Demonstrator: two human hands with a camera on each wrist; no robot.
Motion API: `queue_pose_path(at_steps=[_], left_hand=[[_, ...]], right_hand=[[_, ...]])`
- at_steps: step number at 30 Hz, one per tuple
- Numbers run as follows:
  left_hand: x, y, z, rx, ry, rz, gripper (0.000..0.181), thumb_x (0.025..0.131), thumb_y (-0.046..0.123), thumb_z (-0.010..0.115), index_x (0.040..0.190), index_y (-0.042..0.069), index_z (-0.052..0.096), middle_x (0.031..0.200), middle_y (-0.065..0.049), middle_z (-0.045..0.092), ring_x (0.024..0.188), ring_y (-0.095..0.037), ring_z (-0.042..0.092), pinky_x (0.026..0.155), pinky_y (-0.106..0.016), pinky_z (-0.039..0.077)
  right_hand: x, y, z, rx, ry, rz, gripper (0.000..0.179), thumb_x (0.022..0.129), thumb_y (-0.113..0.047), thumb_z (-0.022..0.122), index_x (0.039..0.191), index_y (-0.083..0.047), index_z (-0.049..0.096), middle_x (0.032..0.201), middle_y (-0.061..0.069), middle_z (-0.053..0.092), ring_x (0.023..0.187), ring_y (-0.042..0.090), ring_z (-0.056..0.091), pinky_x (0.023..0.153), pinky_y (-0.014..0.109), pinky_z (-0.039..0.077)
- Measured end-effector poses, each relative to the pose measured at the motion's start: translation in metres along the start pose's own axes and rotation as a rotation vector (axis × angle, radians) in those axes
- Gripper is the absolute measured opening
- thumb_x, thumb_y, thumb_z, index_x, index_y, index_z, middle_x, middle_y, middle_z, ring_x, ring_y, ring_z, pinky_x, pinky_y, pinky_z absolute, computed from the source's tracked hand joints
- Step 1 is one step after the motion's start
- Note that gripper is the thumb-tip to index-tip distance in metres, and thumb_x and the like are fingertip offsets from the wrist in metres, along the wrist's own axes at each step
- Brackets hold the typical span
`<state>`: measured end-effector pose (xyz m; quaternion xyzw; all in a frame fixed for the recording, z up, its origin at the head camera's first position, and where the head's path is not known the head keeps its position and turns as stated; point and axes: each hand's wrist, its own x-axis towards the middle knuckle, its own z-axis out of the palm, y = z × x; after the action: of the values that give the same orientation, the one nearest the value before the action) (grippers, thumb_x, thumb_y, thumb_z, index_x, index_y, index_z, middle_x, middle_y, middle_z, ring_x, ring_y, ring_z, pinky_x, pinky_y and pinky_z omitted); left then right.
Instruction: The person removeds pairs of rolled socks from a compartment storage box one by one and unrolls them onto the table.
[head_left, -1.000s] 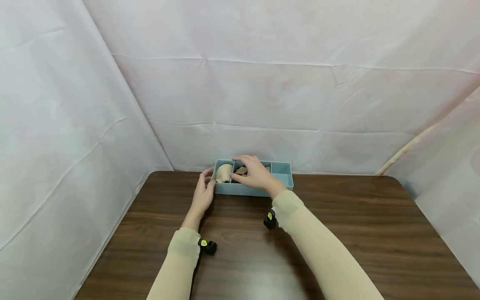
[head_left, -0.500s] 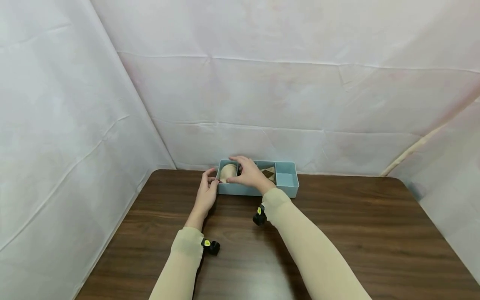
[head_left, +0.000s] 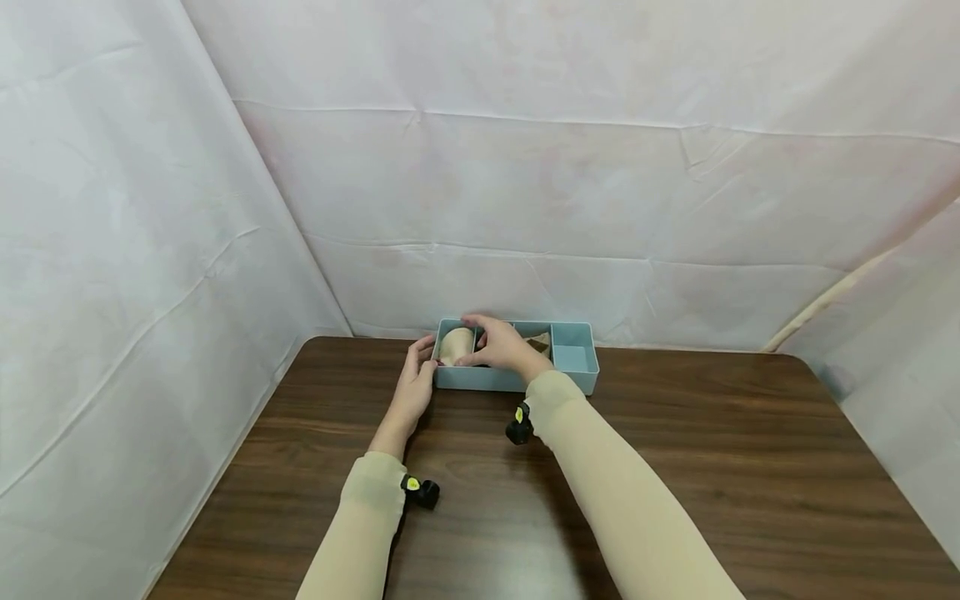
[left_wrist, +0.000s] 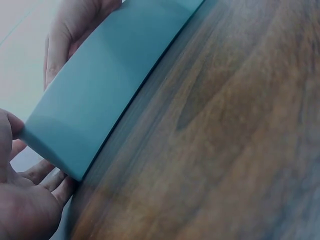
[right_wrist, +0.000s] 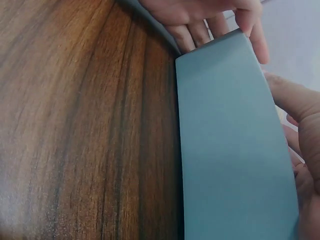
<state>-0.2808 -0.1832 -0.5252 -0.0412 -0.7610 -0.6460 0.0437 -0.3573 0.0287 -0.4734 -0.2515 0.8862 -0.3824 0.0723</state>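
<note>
A light blue divided box (head_left: 480,379) stands at the table's far edge. My left hand (head_left: 412,390) is at its left end; in the left wrist view, the fingers (left_wrist: 42,172) touch the end wall and the thumb is by the near top corner. Over the box's left part, my right hand (head_left: 506,346) reaches in, thumb and fingers bent downward. A cream rounded object (head_left: 456,345) fills the leftmost compartment, beside the right fingertips. Brown and tan pieces (head_left: 540,342) show partly behind the right hand. Whatever lies under its fingers is hidden by the hand and box wall.
The rightmost compartment (head_left: 573,359) shows its bare floor. Dark wood table (head_left: 675,467) stretches in front and to both sides. A pale cloth wall (head_left: 480,208) rises right behind the box. Small black cameras (head_left: 519,425) sit at both wrists.
My right hand has shifted left within the box, uncovering brown and tan pieces to its right, and then stays nearly still. The left hand stays at the box's left end.
</note>
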Motion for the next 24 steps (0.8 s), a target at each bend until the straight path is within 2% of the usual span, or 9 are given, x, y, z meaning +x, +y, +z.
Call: queue_pose_path(at_steps=[4, 9, 16, 21, 24], left_hand=[[-0.002, 0.000, -0.001, -0.008, -0.017, -0.006, 0.051, 0.117, 0.018, 0.038, 0.167, 0.017, 0.034, 0.161, -0.012, 0.044, 0.147, -0.033, 0.044, 0.122, -0.060, 0.033], [-0.001, 0.002, 0.002, -0.027, -0.036, 0.015, 0.050, 0.117, 0.020, 0.038, 0.167, 0.019, 0.035, 0.162, -0.012, 0.043, 0.148, -0.032, 0.043, 0.123, -0.060, 0.032], [0.001, 0.000, 0.007, -0.041, -0.027, 0.009, 0.050, 0.117, 0.018, 0.039, 0.166, 0.018, 0.036, 0.163, -0.013, 0.045, 0.149, -0.031, 0.043, 0.124, -0.057, 0.031], [0.000, 0.001, 0.010, -0.034, -0.025, 0.003, 0.050, 0.116, 0.018, 0.040, 0.166, 0.017, 0.036, 0.163, -0.012, 0.045, 0.149, -0.032, 0.045, 0.124, -0.057, 0.032], [0.000, 0.001, 0.011, -0.027, -0.021, 0.005, 0.051, 0.116, 0.019, 0.041, 0.166, 0.017, 0.035, 0.162, -0.012, 0.046, 0.148, -0.031, 0.046, 0.123, -0.057, 0.033]], right_hand=[[-0.002, -0.002, 0.002, 0.008, -0.014, 0.012, 0.091, 0.090, -0.035, 0.093, 0.166, -0.016, 0.048, 0.146, 0.007, 0.062, 0.093, 0.021, 0.062, 0.080, 0.038, 0.054], [-0.001, -0.001, 0.000, -0.005, 0.004, 0.002, 0.088, 0.093, -0.032, 0.091, 0.166, -0.011, 0.046, 0.157, 0.010, 0.057, 0.099, 0.023, 0.066, 0.088, 0.042, 0.058], [-0.001, -0.002, -0.004, -0.026, -0.027, 0.023, 0.088, 0.093, -0.031, 0.091, 0.165, -0.009, 0.046, 0.161, 0.013, 0.054, 0.109, 0.027, 0.068, 0.096, 0.044, 0.058], [0.000, -0.005, -0.008, -0.068, -0.061, 0.035, 0.089, 0.092, -0.030, 0.091, 0.166, -0.009, 0.045, 0.162, 0.014, 0.053, 0.136, 0.033, 0.060, 0.111, 0.049, 0.052], [0.001, -0.006, -0.010, -0.103, -0.077, 0.041, 0.089, 0.093, -0.029, 0.091, 0.166, -0.010, 0.045, 0.162, 0.014, 0.053, 0.146, 0.034, 0.053, 0.116, 0.051, 0.047]])
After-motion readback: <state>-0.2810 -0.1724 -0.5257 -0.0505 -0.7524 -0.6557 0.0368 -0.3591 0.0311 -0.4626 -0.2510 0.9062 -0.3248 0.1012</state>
